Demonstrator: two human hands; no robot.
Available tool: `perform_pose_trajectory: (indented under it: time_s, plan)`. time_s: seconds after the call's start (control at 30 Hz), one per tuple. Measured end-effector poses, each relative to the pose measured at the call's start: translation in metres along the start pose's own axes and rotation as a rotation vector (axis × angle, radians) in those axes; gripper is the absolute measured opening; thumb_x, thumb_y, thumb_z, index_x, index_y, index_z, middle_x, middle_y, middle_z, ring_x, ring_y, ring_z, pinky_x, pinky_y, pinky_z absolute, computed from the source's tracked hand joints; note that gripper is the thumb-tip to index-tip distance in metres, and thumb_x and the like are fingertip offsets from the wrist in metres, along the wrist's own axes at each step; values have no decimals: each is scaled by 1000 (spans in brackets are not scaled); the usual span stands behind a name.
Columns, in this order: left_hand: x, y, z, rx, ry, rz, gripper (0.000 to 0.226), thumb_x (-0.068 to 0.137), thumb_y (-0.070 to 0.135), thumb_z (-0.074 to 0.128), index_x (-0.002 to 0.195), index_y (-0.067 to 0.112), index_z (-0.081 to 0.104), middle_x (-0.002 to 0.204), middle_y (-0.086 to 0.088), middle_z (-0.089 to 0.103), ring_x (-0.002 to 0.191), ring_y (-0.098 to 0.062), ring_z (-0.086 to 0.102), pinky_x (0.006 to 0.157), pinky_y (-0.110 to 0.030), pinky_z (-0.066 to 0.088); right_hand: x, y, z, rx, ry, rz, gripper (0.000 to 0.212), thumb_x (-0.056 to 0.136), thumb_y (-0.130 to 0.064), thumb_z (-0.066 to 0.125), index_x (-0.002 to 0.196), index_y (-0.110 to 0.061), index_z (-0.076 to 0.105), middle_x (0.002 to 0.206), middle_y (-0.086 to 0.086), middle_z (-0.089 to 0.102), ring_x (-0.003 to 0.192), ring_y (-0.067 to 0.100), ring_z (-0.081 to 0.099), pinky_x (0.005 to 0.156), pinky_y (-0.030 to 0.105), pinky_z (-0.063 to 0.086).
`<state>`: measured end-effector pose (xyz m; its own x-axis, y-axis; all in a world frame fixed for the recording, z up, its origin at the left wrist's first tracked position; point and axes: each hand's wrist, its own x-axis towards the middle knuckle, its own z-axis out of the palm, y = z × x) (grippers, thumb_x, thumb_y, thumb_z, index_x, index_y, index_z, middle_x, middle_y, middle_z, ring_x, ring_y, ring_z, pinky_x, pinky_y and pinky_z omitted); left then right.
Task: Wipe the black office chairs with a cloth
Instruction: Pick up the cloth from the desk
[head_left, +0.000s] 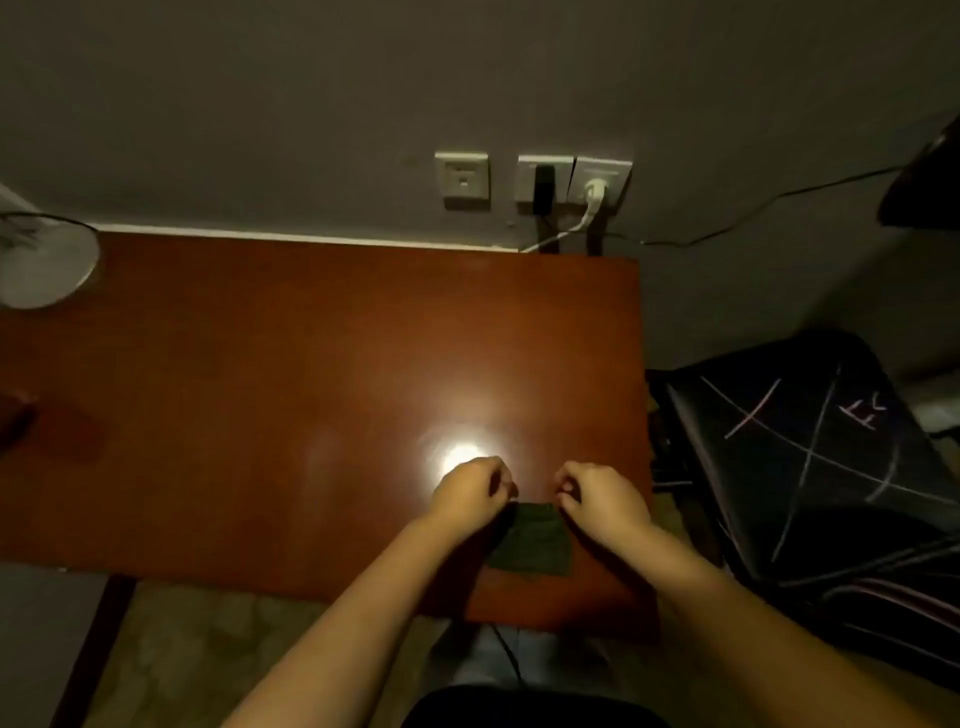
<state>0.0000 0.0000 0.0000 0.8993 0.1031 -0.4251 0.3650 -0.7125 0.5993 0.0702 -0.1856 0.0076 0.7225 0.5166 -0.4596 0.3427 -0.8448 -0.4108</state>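
Note:
A small dark green cloth (532, 540) lies folded on the reddish-brown desk (260, 415), near its front right corner. My left hand (470, 493) pinches the cloth's far left corner with curled fingers. My right hand (602, 493) pinches its far right corner the same way. Both forearms reach in from the bottom of the view. At the very bottom edge a rounded black shape (530, 709), perhaps a black chair, shows below the desk; the dim light leaves it unclear.
Wall sockets (545, 182) with a black and a white plug sit above the desk's back edge. A white fan base (44, 265) stands at the desk's far left. A black patterned bag (810, 467) stands right of the desk. A lamp glare shines beside my left hand.

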Motion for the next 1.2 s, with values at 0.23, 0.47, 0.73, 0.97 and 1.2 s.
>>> perform_pose_trajectory:
  time_s: [0.23,0.47,0.73,0.97,1.2]
  plan:
    - [-15,-27,44,58,-164,-69,30,91,20,56,120,14,59,120,-6,58,108,-23,56,90,-28,44,-12,8,56,52,-153,41,29,94,-22,54,123,-21,57,124,1,54,116,20,51,93,30,42]
    - [-16,-29,50,82,-166,-53,26,86,13,59,113,13,56,115,-6,57,104,-22,55,82,-27,44,-14,12,58,-38,-99,31,25,95,-19,52,118,-22,59,118,1,53,117,20,46,91,30,39]
    - [-19,-22,42,246,-156,13,18,90,20,56,106,11,61,111,-8,54,107,-23,50,81,-26,39,-14,3,32,9,52,-50,11,92,-22,58,99,-21,66,105,-4,62,105,17,50,85,28,40]
    - [-6,7,-14,309,11,119,22,94,27,48,97,8,57,99,-8,53,97,-24,50,74,-34,40,1,-11,-31,-26,204,-69,12,95,-25,54,100,-17,62,103,0,63,103,20,51,81,32,41]
    - [11,62,-96,354,186,233,15,97,28,44,93,14,47,82,-3,50,86,-26,47,70,-36,31,4,-37,-121,-5,406,-125,7,95,-23,55,99,-21,61,102,-4,62,103,17,51,82,31,43]
